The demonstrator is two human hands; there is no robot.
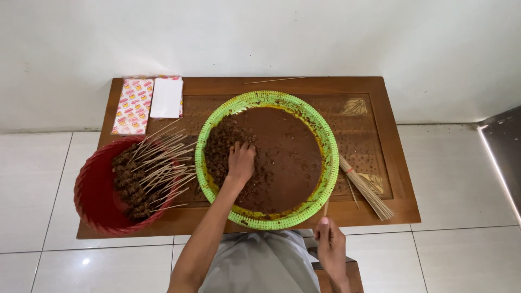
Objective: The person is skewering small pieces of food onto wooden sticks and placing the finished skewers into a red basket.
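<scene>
The left hand [240, 161] is laid in the big green bowl [329, 163] in the middle of the table [391, 135], fingers bent down into the brown meat [222, 146] — what is grabbed cannot be told. A thin stick [325, 209] is pinched in the closed right hand [330, 247] at the near edge. Done sticks of meat [146, 173] are piled in the red bowl [89, 195] on the left — a bundle of bare sticks [364, 188] is laid on the right

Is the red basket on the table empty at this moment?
No, the red basket holds many finished meat skewers, piled with their sticks pointing toward the green basin.
</scene>
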